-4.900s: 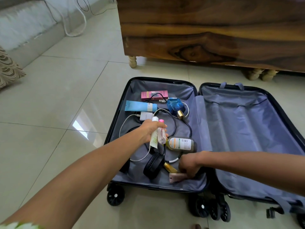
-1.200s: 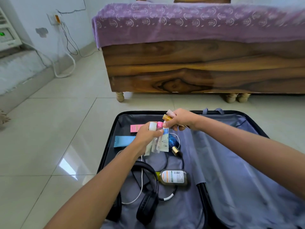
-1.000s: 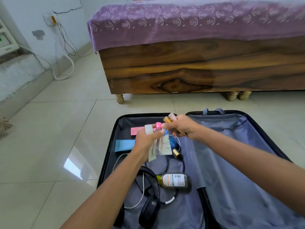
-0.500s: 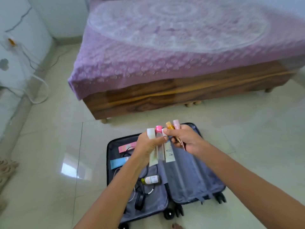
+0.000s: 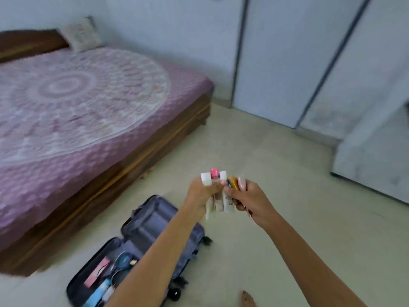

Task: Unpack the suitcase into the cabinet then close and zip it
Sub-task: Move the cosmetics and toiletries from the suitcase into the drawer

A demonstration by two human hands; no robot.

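Note:
The open suitcase (image 5: 155, 220) lies on the floor at the lower left, with a pink box (image 5: 97, 274), a blue tube (image 5: 97, 295) and cables still inside. My left hand (image 5: 200, 193) grips a bunch of small tubes and bottles (image 5: 215, 180) with white and pink caps, held upright in front of me. Close beside it my right hand (image 5: 250, 199) grips a gold tube and a pale pink tube (image 5: 235, 182). The white cabinet (image 5: 287, 63) with tall doors stands ahead at the right.
A wooden bed (image 5: 93, 120) with a purple patterned cover fills the left side. Pale tiled floor (image 5: 287, 196) stretches between me and the cabinet. An open white cabinet door (image 5: 371, 156) juts out at the right. My bare foot (image 5: 247, 299) shows at the bottom edge.
I have stood up and turned right, so the suitcase dropped to the lower left and the cabinet came into view. Both hands still hold the same toiletries, close together.

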